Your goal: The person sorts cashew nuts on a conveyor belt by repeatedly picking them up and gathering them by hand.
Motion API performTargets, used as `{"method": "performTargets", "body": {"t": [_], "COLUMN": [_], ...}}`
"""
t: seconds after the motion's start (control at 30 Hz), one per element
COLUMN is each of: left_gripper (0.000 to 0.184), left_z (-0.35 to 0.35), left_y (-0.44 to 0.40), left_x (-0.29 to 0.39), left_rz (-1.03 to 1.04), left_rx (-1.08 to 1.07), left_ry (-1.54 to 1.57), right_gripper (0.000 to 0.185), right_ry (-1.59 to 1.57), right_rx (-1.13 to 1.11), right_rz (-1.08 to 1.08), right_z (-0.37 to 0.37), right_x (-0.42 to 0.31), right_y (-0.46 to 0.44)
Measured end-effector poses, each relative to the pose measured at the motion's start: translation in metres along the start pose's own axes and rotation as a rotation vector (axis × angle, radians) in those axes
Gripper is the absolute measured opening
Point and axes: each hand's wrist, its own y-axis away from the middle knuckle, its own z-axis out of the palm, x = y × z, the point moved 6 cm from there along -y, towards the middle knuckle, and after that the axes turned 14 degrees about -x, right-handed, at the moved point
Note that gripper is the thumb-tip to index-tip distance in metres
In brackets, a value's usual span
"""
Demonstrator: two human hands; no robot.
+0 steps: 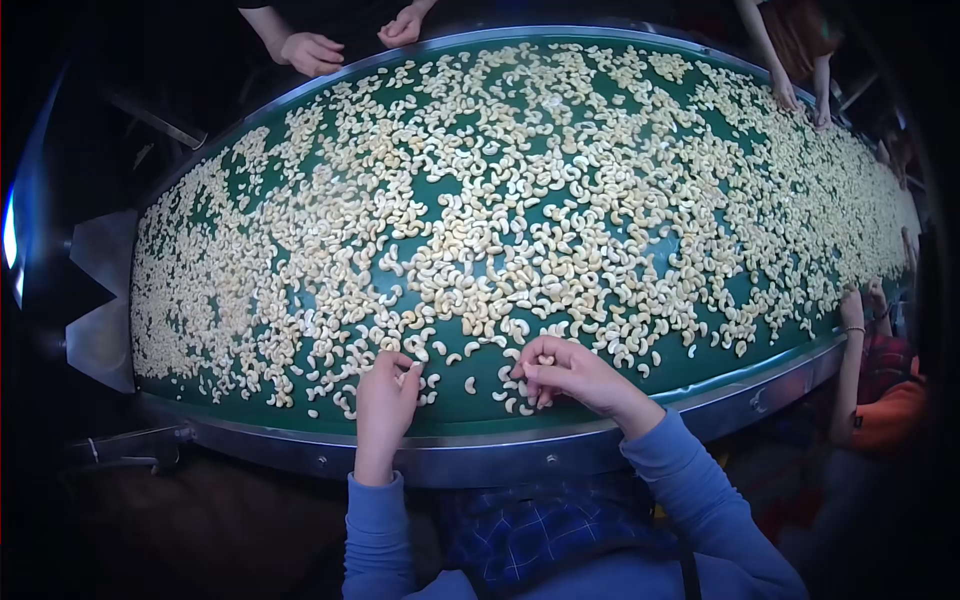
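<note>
Pale cashew nuts (470, 215) lie spread over a green conveyor belt (450, 402). Near the belt's front edge, my left hand (386, 398) has its thumb and fingers curled together over the nuts; what it holds, if anything, is too small to tell. To its right, my right hand (568, 372) is bent inward with thumb and index finger pinched, just above a few nuts. Its grip also hides whatever may be inside. A few loose nuts lie on the green surface between the two hands.
A metal rim (500, 458) borders the belt in front. Metal guides (102, 300) stand at the left end. Across the belt are one person's hands (312, 53), with another person's hands (785, 92) farther right. A co-worker's arm (850, 350) reaches in at the right front.
</note>
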Motion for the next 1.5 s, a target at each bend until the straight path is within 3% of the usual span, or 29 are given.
{"method": "performTargets", "body": {"t": [0.07,0.17,0.2,0.3,0.37,0.43,0.5,0.53,0.63,0.77,0.9,0.93,1.07,1.1,1.17,1.23,1.27,1.3,1.4,1.5], "left_gripper": [0.022,0.02,0.022,0.026,0.025,0.024,0.023,0.026,0.029,0.033,0.033,0.033,0.038,0.039,0.04,0.041,0.035,0.033,0.023,0.018], "left_z": [0.008,0.063,0.08,0.14,0.174,0.19,0.2,0.197,0.185,0.166,0.154,0.154,0.16,0.162,0.167,0.171,0.171,0.163,0.148,0.15], "left_y": [-0.005,0.007,0.012,0.016,0.013,0.016,0.018,0.016,-0.003,-0.029,-0.034,-0.034,-0.028,-0.027,-0.031,-0.035,-0.037,-0.04,-0.039,-0.033], "left_x": [-0.003,0.053,0.071,0.11,0.118,0.133,0.144,0.148,0.151,0.161,0.164,0.163,0.158,0.158,0.156,0.157,0.162,0.171,0.204,0.235], "left_rz": [0.075,0.181,0.154,0.03,0.055,0.041,0.052,0.017,0.14,0.142,0.159,0.146,0.076,0.062,0.104,0.139,0.098,0.142,0.277,0.219], "left_rx": [-0.121,-0.497,-0.539,-0.626,-0.867,-0.987,-1.034,-0.948,-0.732,-0.531,-0.424,-0.393,-0.302,-0.302,-0.328,-0.379,-0.33,-0.186,0.225,0.344], "left_ry": [0.38,1.083,1.125,1.275,1.395,1.525,1.592,1.531,1.371,1.238,1.223,1.217,1.171,1.156,1.115,1.079,1.073,0.831,0.162,-0.274], "right_gripper": [0.019,0.019,0.016,0.012,0.009,0.007,0.007,0.007,0.008,0.007,0.01,0.01,0.017,0.018,0.014,0.014,0.017,0.02,0.021,0.023], "right_ry": [-0.019,-0.041,0.098,0.764,0.95,0.971,0.873,0.816,0.659,0.996,1.02,0.956,-0.134,-0.271,0.059,0.708,0.893,1.08,1.116,1.056], "right_rx": [0.092,0.005,-0.013,0.322,0.74,0.78,0.529,0.408,0.488,0.774,0.636,0.485,0.187,0.131,0.238,0.469,0.578,0.685,0.693,0.557], "right_rz": [-0.12,-0.348,-0.419,-0.525,-0.445,-0.316,-0.153,-0.07,-0.251,-0.345,-0.253,-0.141,-0.272,-0.353,-0.312,-0.192,-0.284,-0.38,-0.311,-0.297], "right_z": [-0.007,0.003,0.015,0.004,-0.035,-0.07,-0.084,-0.086,-0.089,-0.096,-0.101,-0.104,-0.134,-0.132,-0.145,-0.138,-0.133,-0.129,-0.13,-0.134], "right_x": [-0.001,-0.018,-0.033,-0.064,-0.055,-0.035,-0.026,-0.022,-0.039,-0.048,-0.044,-0.048,-0.021,-0.028,-0.033,-0.06,-0.061,-0.059,-0.053,-0.054], "right_y": [0.009,0.051,0.06,0.08,0.09,0.097,0.099,0.1,0.101,0.087,0.092,0.097,0.115,0.118,0.114,0.113,0.105,0.097,0.083,0.096]}}
